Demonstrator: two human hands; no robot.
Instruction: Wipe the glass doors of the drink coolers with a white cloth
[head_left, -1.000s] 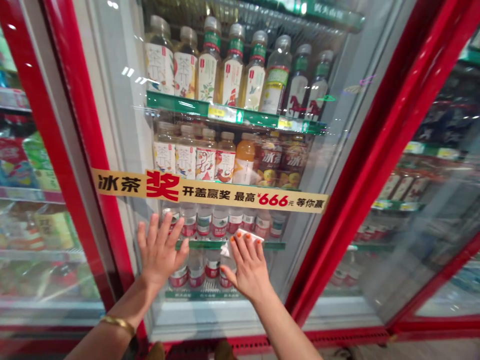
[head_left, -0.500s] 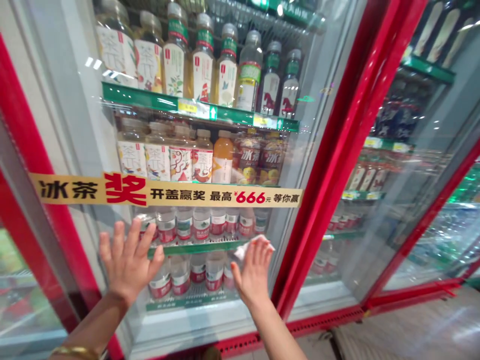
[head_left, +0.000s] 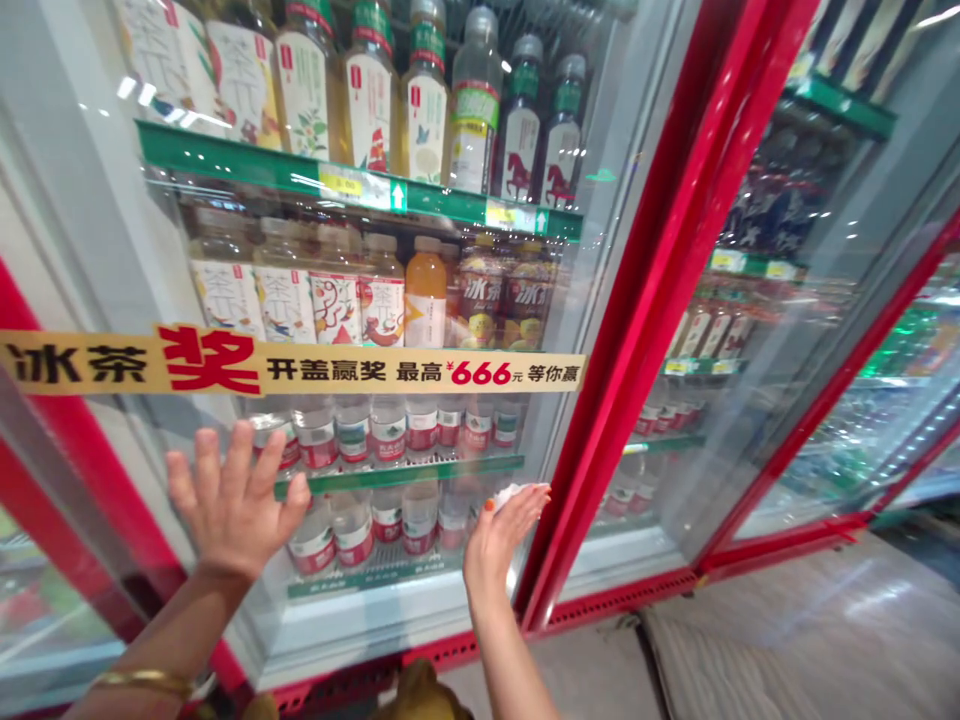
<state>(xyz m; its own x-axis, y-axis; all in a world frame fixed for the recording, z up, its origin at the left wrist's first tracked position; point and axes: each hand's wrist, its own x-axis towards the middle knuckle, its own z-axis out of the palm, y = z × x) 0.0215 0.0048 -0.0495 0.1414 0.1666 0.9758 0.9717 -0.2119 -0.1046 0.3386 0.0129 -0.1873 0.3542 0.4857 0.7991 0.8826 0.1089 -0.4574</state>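
White tissue [head_left: 514, 492] is held at the fingertips of the right hand [head_left: 496, 545], fingers part-curled, by the glass cooler door [head_left: 480, 470]; left hand [head_left: 232, 497] splayed wide, empty.

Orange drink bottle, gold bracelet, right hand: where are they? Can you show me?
Orange drink bottle [head_left: 425, 300]: head view, on the orange middle of the bottle.
Gold bracelet [head_left: 142, 682]: head view, on the band around the left wrist.
Right hand [head_left: 499, 540]: head view, on the middle of the hand.

Right hand [head_left: 496, 545] — now edge-on, white cloth [head_left: 514, 492] bunched at the fingertips, beside the red door frame [head_left: 622, 340]
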